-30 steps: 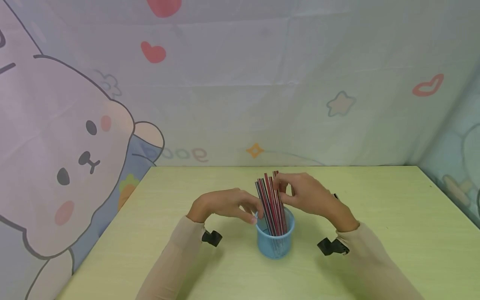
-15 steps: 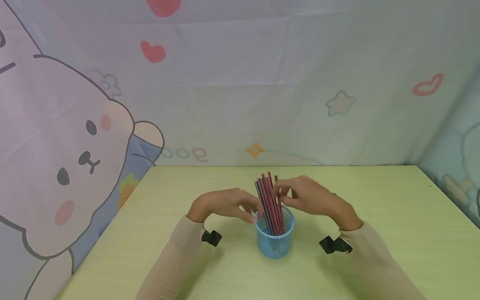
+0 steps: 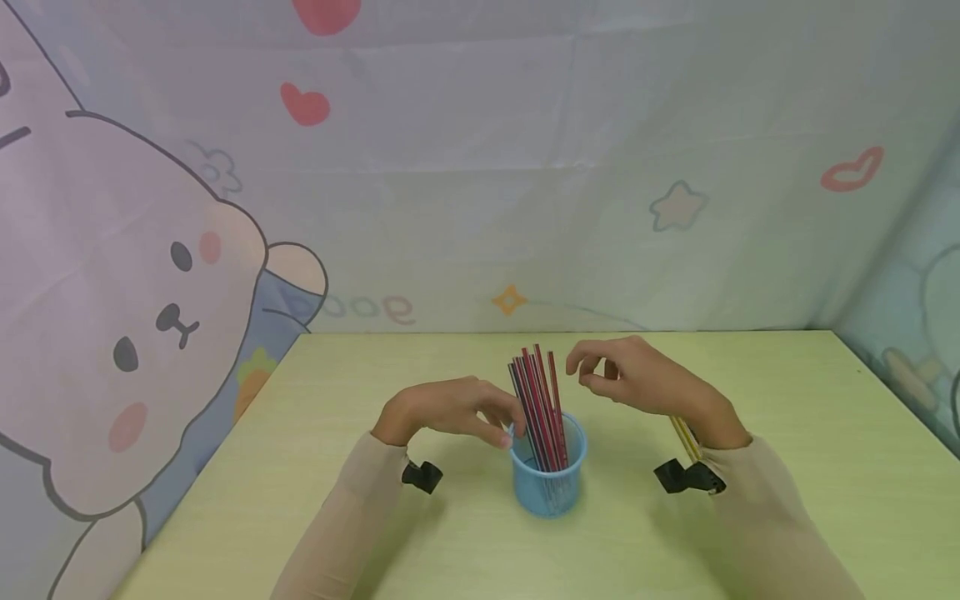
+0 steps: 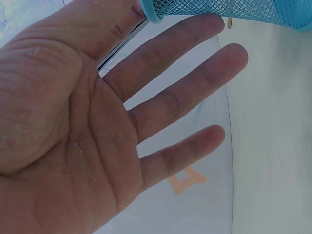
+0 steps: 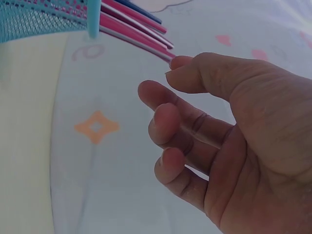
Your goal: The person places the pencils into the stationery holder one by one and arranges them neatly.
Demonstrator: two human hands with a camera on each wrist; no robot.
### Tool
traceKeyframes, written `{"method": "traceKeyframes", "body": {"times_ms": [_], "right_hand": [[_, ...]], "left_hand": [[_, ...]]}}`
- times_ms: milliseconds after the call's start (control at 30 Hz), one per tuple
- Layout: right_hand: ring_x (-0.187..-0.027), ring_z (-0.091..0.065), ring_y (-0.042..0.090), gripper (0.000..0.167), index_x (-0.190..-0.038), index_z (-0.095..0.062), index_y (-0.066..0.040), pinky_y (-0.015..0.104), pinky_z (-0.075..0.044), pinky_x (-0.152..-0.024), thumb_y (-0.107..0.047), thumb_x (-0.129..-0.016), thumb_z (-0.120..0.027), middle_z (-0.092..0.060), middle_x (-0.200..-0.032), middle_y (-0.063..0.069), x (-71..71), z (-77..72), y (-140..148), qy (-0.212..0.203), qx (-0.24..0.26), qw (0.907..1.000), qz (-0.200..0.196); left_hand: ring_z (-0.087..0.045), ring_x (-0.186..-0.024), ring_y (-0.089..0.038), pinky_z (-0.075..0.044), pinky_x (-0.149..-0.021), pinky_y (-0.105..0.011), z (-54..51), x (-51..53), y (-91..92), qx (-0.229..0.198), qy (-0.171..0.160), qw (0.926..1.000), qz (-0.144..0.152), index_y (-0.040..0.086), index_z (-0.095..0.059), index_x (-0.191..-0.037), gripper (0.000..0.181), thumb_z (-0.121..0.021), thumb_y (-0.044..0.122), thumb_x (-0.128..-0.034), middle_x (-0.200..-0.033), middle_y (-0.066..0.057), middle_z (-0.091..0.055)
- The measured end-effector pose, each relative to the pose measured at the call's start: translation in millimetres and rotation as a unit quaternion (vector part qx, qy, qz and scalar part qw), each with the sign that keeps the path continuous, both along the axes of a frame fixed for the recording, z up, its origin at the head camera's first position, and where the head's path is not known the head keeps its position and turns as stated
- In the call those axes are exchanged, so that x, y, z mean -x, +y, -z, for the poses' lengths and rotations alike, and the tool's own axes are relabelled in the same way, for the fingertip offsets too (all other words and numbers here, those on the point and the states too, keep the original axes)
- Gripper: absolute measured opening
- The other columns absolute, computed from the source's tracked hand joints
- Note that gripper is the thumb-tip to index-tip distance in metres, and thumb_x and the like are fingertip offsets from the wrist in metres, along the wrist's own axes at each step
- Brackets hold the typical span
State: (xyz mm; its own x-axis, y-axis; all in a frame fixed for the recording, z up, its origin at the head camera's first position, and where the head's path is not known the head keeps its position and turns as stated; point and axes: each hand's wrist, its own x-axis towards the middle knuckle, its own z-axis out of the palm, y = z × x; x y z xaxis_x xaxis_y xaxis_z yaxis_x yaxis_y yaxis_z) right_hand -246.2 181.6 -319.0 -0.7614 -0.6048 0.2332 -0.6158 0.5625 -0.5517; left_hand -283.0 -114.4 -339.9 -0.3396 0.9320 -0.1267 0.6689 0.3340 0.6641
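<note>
A light blue mesh pen cup (image 3: 546, 498) stands on the table, holding a leaning bundle of red and dark pencils (image 3: 542, 408). My left hand (image 3: 457, 406) pinches the cup's left rim between thumb and index finger. The other three fingers stretch out straight in the left wrist view, where the cup's mesh (image 4: 253, 10) shows at the top. Just right of the pencil tops, my right hand (image 3: 637, 372) hovers with loosely bent fingers and nothing visible in them. In the right wrist view the pencil ends (image 5: 141, 34) lie close to its thumb and index finger.
Yellow and dark pencils (image 3: 686, 437) lie on the table behind the right wrist, partly hidden by it. The pale table (image 3: 360, 358) ends at a printed cloth backdrop (image 3: 450, 208). A black wrist camera (image 3: 422, 476) sits below the left wrist.
My right hand has left the pencils and moved right, uncovering the yellow pencils near its wrist. The bundle in the cup looks narrower than a second ago. My left hand stays on the rim.
</note>
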Motion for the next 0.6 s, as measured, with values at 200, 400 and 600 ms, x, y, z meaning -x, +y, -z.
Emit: {"method": "traceKeyframes", "body": {"times_ms": [200, 400, 600], "right_hand": [[-0.066, -0.061, 0.014, 0.021, -0.112, -0.066, -0.019, 0.032, -0.055, -0.061, -0.005, -0.098, -0.058, -0.069, -0.098, 0.002, 3.7, 0.4, 13.4, -0.027, -0.004, 0.9995, 0.018], [-0.065, -0.060, 0.017, 0.018, -0.110, -0.065, -0.017, 0.034, -0.054, -0.063, -0.006, -0.099, -0.058, -0.067, -0.101, 0.005, 12.9, 6.6, 33.9, -0.054, -0.009, 0.9974, 0.047], [-0.067, -0.060, 0.018, 0.016, -0.109, -0.064, -0.013, 0.035, -0.053, -0.064, -0.004, -0.099, -0.057, -0.067, -0.103, 0.009, 24.5, 17.6, 58.2, -0.071, -0.021, 0.9946, 0.072]], "left_hand": [[-0.065, -0.105, -0.007, -0.050, -0.096, -0.027, 0.3, -0.2, 0.2, 0.005, -0.001, 1.0000, -0.001, 0.007, -0.067, -0.112, 0.020, -0.068, 0.020, -0.0969, -0.115, -0.010, -0.069], [-0.064, -0.105, -0.006, -0.050, -0.096, -0.027, -0.1, -1.1, 0.3, 0.010, 0.000, 0.9999, -0.005, 0.007, -0.066, -0.113, 0.021, -0.068, 0.020, -0.0968, -0.114, -0.008, -0.069], [-0.064, -0.105, -0.006, -0.050, -0.095, -0.027, -0.7, -1.1, 0.7, 0.009, 0.004, 0.9999, -0.007, 0.008, -0.067, -0.112, 0.020, -0.068, 0.020, -0.0966, -0.114, -0.007, -0.069]]}}
